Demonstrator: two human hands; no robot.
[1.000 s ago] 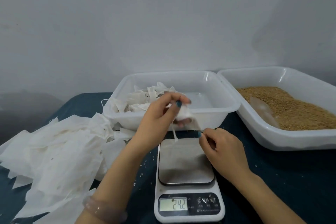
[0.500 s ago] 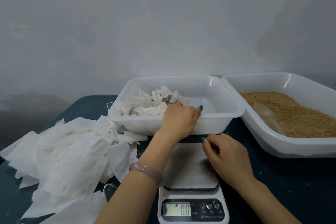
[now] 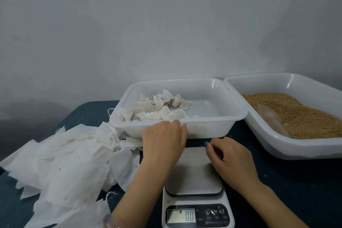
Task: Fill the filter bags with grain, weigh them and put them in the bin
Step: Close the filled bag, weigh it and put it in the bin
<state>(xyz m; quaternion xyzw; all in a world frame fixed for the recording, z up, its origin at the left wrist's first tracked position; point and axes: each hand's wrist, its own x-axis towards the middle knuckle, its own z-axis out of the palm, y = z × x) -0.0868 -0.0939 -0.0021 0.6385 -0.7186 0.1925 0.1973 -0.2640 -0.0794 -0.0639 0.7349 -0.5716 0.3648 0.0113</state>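
Only one view, from up on the head. Looking forward and down. Very near the scale (image 3: 196,172), the left hand (image 3: 162,140) and the right hand (image 3: 229,157). Farther off, the bin (image 3: 209,128), the grain tray (image 3: 296,146), then the grey wall (image 3: 166,24) up top.

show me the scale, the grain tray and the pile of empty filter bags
scale (image 3: 199,176): head view, on its steel platform
grain tray (image 3: 305,148): head view, on its near white wall
pile of empty filter bags (image 3: 70,157): head view, middle of the pile
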